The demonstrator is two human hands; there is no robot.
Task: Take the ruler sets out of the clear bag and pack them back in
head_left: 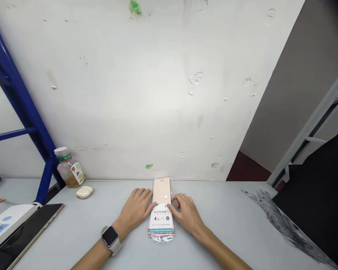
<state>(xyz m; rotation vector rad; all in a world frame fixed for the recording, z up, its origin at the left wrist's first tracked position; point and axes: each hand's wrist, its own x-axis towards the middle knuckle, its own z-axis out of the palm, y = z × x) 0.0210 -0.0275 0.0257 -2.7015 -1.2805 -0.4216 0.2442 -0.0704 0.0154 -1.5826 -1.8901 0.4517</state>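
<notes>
Lower centre of frame: plastic-wrapped exam ruler set (161, 224) lying lengthwise on a grey desk (107, 213)
Left hand (136, 210): open, fingers against the set's left edge
Right hand (185, 214): open, fingertips against its right edge
Left of the hands: glass jar (70, 168), cream case (84, 192)

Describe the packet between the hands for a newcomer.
On the grey table by the white wall, a flat plastic-wrapped packet lies between the left hand and right hand. Its peach top and white label set it apart from the clear jar and cream case nearby.
</notes>
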